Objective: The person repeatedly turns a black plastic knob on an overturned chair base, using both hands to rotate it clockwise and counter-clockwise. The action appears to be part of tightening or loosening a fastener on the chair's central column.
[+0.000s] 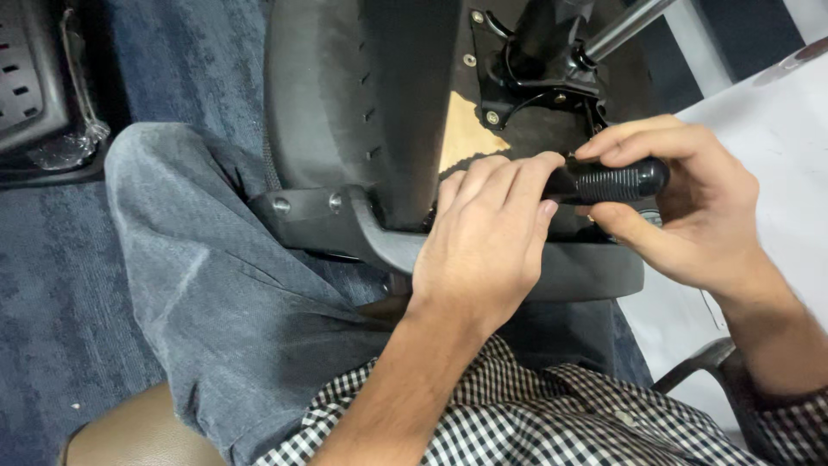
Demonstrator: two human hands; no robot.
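Observation:
An overturned black office chair seat (345,95) rests on my lap, its underside facing me. My right hand (690,207) grips a black ribbed screwdriver handle (617,181), held sideways near the seat's edge. My left hand (483,246) presses on the seat's underside beside the black plastic armrest bracket (345,224), with its fingertips touching the end of the handle. The tool's tip is hidden behind my left hand. A black metal mechanism plate (539,69) with a chrome gas cylinder (625,26) is bolted to the seat above both hands.
My grey trouser leg (207,285) lies under the seat. Blue carpet (52,293) covers the floor at the left. A black plastic part (34,86) lies at the upper left. A white surface (776,138) is at the right.

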